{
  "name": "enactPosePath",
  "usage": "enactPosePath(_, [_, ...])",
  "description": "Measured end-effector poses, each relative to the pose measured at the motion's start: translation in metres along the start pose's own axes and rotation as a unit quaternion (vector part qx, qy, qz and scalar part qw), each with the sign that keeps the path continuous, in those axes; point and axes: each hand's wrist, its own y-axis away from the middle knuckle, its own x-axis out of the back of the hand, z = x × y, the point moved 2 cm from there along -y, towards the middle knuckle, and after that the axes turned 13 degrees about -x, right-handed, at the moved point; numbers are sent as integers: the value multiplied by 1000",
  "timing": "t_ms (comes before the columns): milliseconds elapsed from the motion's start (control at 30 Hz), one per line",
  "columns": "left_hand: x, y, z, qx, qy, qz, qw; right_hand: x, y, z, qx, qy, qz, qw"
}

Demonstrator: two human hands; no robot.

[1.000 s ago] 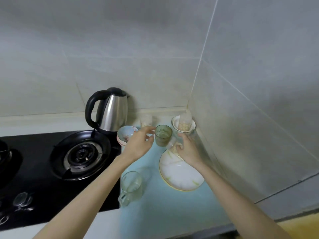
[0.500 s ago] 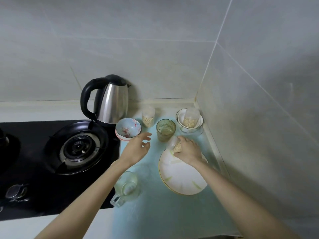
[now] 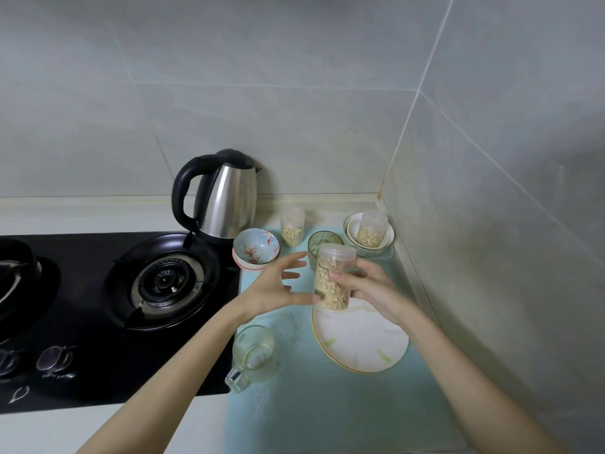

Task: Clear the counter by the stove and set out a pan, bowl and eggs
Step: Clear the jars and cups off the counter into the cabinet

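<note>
My right hand (image 3: pixel 370 290) grips a clear plastic jar of oats (image 3: pixel 332 277) and holds it in the air above the far edge of a white plate (image 3: pixel 360 342). Just left of the jar, my left hand (image 3: pixel 278 286) has its fingers spread, the fingertips close to the jar's side. A blue floral bowl (image 3: pixel 257 247) stands stacked on another bowl by the stove. Only the edge of a dark pan (image 3: pixel 13 267) shows at the far left on the stove. No eggs are visible.
A steel kettle (image 3: pixel 226 198) stands at the back. Two more oat jars, one (image 3: pixel 292 226) on the mat and one (image 3: pixel 371 228) inside stacked white bowls (image 3: pixel 352 229), a green glass (image 3: pixel 322 245) and a glass mug (image 3: pixel 253 355) crowd the blue mat (image 3: pixel 311 404). The black gas stove (image 3: pixel 163 280) lies left; walls close the corner.
My right hand picked the oat jar up off the counter by the plate and raised it. My left hand drew back from the green glass toward the jar.
</note>
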Motion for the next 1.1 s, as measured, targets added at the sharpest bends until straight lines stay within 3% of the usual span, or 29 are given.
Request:
enactPosePath(100, [-5, 6, 6, -33, 9, -36, 999, -13, 12, -10, 23, -25, -53, 998])
enactPosePath(333, [5, 17, 13, -43, 57, 100, 992, -36, 21, -31, 58, 7, -49, 997])
enactPosePath(567, [33, 25, 13, -18, 62, 160, 985, -50, 2, -55, 51, 22, -47, 997])
enactPosePath(667, [52, 24, 9, 1, 72, 217, 974, -54, -30, -67, 106, 101, 50, 988])
enactPosePath(767, [74, 22, 9, -1, 67, 249, 966, -56, -75, -74, 123, 228, 135, 956])
enactPosePath(967, [103, 15, 20, -15, 54, 287, 956, -64, -165, -78, 62, 380, 155, 910])
enactPosePath(1100, [114, 16, 21, -16, 46, 296, 954, -67, -203, -69, 9, 403, 145, 904])
